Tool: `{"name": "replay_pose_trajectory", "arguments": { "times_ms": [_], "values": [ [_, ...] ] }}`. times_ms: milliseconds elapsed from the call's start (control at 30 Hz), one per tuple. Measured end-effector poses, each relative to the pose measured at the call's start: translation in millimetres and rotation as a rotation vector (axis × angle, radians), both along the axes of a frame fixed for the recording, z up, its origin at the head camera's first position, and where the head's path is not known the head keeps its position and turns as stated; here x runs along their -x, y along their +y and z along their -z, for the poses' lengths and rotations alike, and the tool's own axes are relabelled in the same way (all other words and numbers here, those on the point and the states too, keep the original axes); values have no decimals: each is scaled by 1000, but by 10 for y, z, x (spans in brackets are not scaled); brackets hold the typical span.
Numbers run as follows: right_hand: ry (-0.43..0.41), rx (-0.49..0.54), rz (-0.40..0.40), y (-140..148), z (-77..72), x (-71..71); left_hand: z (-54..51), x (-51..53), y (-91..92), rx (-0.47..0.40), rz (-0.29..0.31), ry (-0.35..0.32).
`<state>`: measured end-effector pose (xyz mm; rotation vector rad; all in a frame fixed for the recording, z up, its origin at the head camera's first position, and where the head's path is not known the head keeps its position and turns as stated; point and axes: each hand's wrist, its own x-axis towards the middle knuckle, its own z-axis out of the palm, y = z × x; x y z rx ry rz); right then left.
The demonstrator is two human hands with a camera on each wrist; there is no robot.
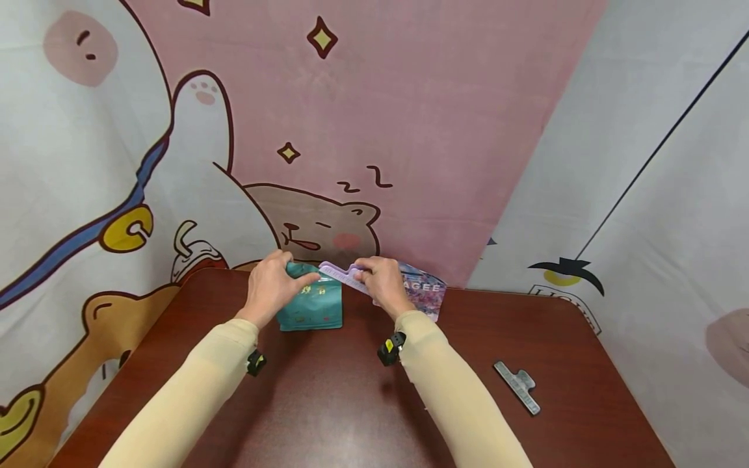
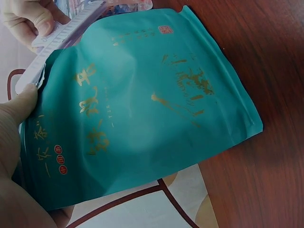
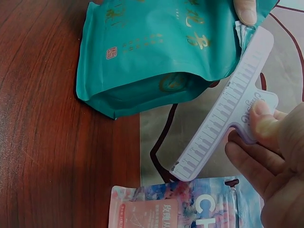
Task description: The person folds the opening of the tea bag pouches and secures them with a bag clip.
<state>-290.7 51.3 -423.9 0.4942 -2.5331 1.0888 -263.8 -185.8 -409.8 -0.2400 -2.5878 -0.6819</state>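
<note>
On the left, one cream sleeve (image 1: 181,390) leads to a left hand (image 1: 270,286), whose thumb and fingers pinch the top edge of a bag. It is the only teal bag (image 1: 316,307), with gold lettering, and sits at the far left of one reddish-brown table (image 1: 333,403).

Next to the right comes the first of two clips: a lavender clip (image 1: 345,276) printed with piano keys, slanting so that its left end overlaps the bag's top edge, just beside the left thumb. Whether its bars are clamped there, I cannot tell. The one right hand (image 1: 383,283) holds its handle between thumb and fingers.

Just beyond that hand, partly covered by it, is one multicoloured pouch (image 1: 430,292) with pale capital letters. Farther right and nearer, well apart from both hands, the second clip, a grey clip (image 1: 517,388), lies on the table.
</note>
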Motion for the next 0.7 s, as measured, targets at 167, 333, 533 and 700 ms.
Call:
{"name": "replay_pose_trajectory", "arguments": {
  "times_ms": [167, 333, 533, 700],
  "values": [
    [11, -4, -12, -6, -3, 25, 2, 6, -2, 2, 5, 6],
    [14, -4, -17, -9, -3, 41, -1, 15, -4, 4, 11, 4],
    [42, -15, -27, -21, 1, 41, -10, 18, -6, 5, 12, -6],
    [23, -7, -29, -38, -6, 44, -2, 20, -8, 14, 13, -6]
  ]
}}
